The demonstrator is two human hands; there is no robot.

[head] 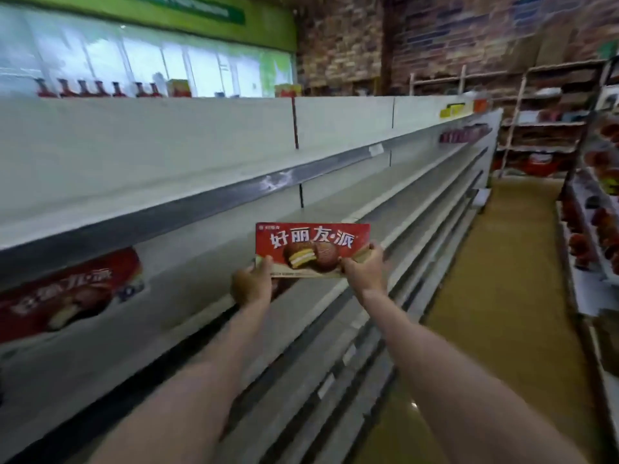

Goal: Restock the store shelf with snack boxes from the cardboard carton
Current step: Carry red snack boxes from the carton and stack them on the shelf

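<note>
1. Head view: both bare arms reach forward over a long white store shelf (335,209) that runs from the near left to the far right of the aisle.
2. The left hand (253,283) grips the lower left corner of a red snack box (313,249), its fingers curled around the edge and the thumb on the front face.
3. The right hand (365,266) clasps the lower right corner of the same box, thumb on the front, the other fingers behind it.
4. The snack box is held upright between the two hands, printed face toward the camera, with white characters and a picture of a chocolate-coated pie cut open. It sits in front of the second shelf level, just above its front edge; whether its base touches the board cannot be told.
5. On that same level, at the near left, a second red box (70,293) of the same print stands on the shelf, blurred, well apart from the held one.
6. The top ledge carries a row of red bottles (97,88) at the far left.
7. A yellowish floor (495,279) runs down the aisle on the right, with another stocked rack (599,229) at the right edge and a brick wall (435,38) beyond.
8. The cardboard carton cannot be seen in this view.
</note>
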